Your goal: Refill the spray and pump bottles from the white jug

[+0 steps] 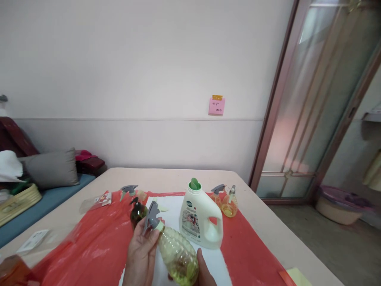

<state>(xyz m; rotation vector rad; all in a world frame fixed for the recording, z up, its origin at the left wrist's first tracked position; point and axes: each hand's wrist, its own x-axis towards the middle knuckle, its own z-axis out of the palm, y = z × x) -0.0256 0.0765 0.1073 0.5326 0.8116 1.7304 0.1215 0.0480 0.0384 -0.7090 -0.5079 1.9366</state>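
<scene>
A ribbed, see-through yellow-green spray bottle (177, 251) with a grey trigger head is held tilted over a white sheet (212, 260). My left hand (142, 248) closes round its neck, just under the trigger head. Lower down, my right hand (205, 270) grips the bottle's base from the right side; part of that hand is cut off by the frame's edge. Some liquid shows in the bottom of the bottle. Just behind it stands a large cream detergent jug (201, 218), its mouth uncapped and showing a green spout.
A dark pump bottle (138, 212) stands left, near a grey spray head (129, 190). Amber spray bottles (229, 204) stand behind the jug on the right. Red plastic sheeting (98, 238) covers the table's middle. An orange container (14, 270) sits front left, a yellow pad (298, 277) front right.
</scene>
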